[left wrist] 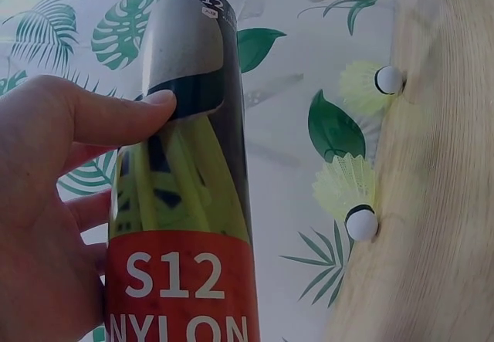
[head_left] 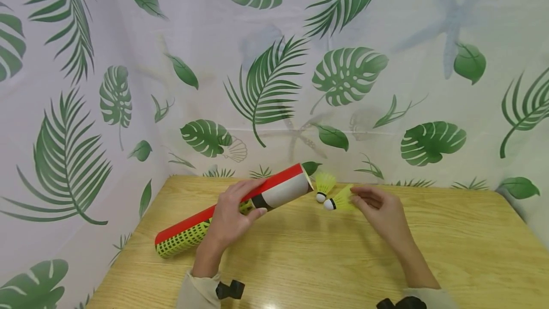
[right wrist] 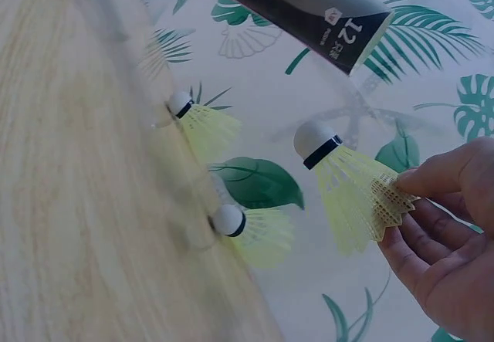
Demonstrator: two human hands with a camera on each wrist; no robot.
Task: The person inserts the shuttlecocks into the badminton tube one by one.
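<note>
My left hand (head_left: 231, 216) grips a long shuttlecock tube (head_left: 283, 192), red, yellow-green and grey, round its middle. The tube slants, its right end raised above the table. In the left wrist view, the thumb lies along the printed side of the tube (left wrist: 181, 195). My right hand (head_left: 383, 211) pinches a yellow shuttlecock (right wrist: 347, 191) by its skirt edge, white cork pointing left toward the tube's raised end. In the right wrist view, two more yellow shuttlecocks, an upper shuttlecock (right wrist: 208, 126) and a lower shuttlecock (right wrist: 262, 230), rest on the table.
The wood-grain table (head_left: 300, 261) lies under both hands. A white cloth with green leaf prints (head_left: 274, 80) hangs behind it and along the left side. Dark wrist cameras are strapped at both sleeves.
</note>
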